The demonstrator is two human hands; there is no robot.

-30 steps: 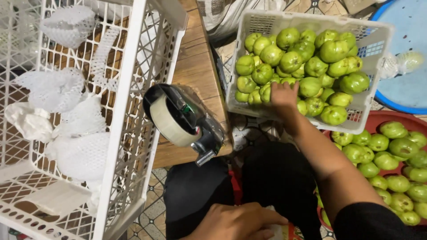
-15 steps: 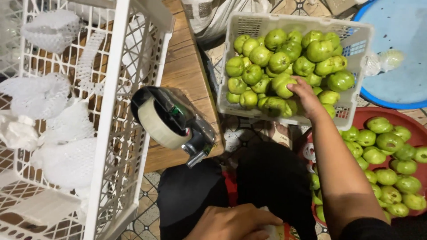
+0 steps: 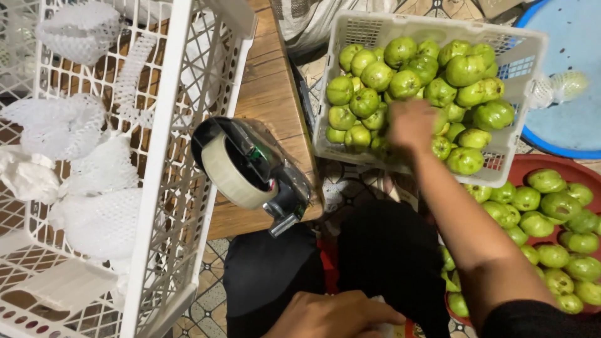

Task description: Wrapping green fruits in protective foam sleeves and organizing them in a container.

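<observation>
My right hand (image 3: 410, 124) reaches into a white plastic basket (image 3: 532, 47) heaped with green round fruits (image 3: 464, 70). The hand is blurred and lies palm down on the fruits near the basket's front edge; its grip is not visible. My left hand (image 3: 332, 316) rests low on my lap over my dark trousers (image 3: 388, 250), fingers closed on a small white piece (image 3: 389, 324) that is mostly hidden.
A big white lattice crate (image 3: 169, 156) at the left holds white foam fruit nets (image 3: 94, 222). A tape dispenser (image 3: 247, 166) sits on the wooden table (image 3: 269, 94). A red tub (image 3: 566, 164) with more green fruits is at the right, a blue tub (image 3: 563, 119) behind it.
My right hand has shifted about over the fruits at the basket's front, from left to right and back toward the middle, and is now blurred. My left hand stays on my lap.
</observation>
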